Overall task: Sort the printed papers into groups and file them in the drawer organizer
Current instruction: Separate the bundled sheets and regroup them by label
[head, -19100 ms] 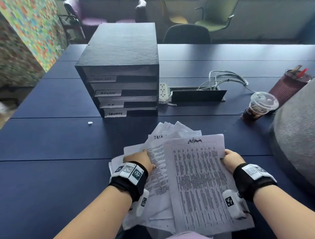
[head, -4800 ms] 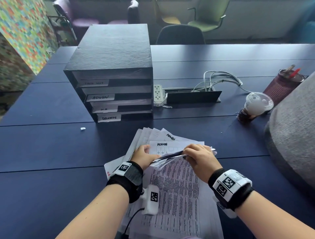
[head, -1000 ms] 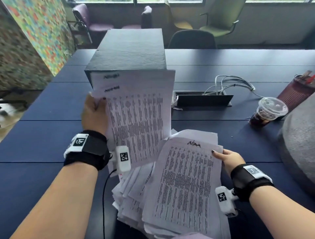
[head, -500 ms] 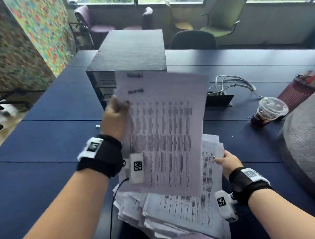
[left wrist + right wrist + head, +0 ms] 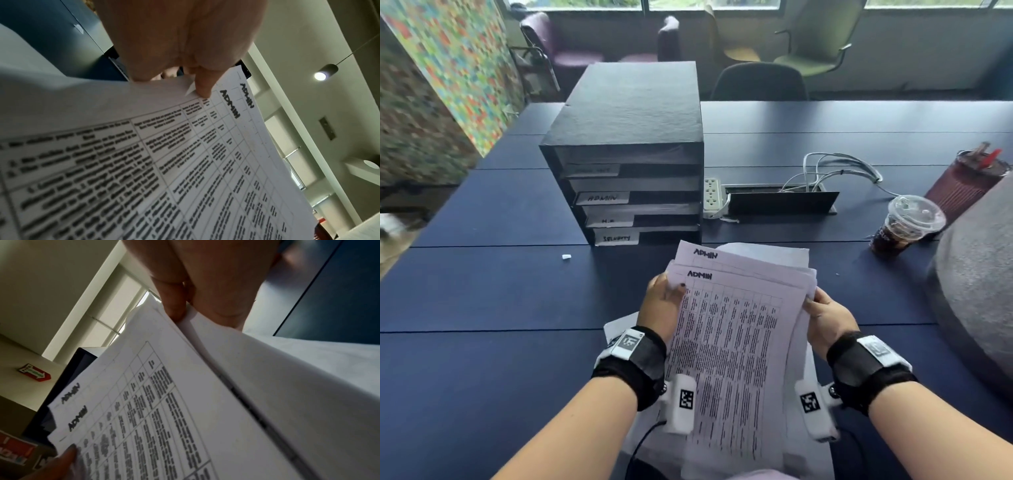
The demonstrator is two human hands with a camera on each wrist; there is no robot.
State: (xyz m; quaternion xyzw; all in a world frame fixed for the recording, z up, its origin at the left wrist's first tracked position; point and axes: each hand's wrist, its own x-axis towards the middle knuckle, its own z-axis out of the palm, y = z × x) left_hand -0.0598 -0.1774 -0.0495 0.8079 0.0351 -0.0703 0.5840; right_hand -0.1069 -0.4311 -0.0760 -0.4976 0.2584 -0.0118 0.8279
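A stack of printed papers (image 5: 736,342) marked ADMIN is held over the table in front of me. My left hand (image 5: 664,305) pinches its upper left edge, thumb on top (image 5: 202,87). My right hand (image 5: 825,317) pinches the right edge (image 5: 179,311). More loose papers (image 5: 774,251) lie under the held stack. The black drawer organizer (image 5: 630,150) stands beyond, with several shelves labelled ADMIN (image 5: 602,197), H.R and SECURITY; its top label is unreadable.
A power strip (image 5: 711,197) and a cable box with white cords (image 5: 825,171) sit right of the organizer. An iced drink cup (image 5: 904,226) and a dark red tumbler (image 5: 965,181) stand far right, beside a grey rounded object (image 5: 976,291). Chairs line the far side.
My left hand has brought its raised ADMIN sheets down onto the stack in my right hand. Both hands now hold the combined papers lower and closer to me.
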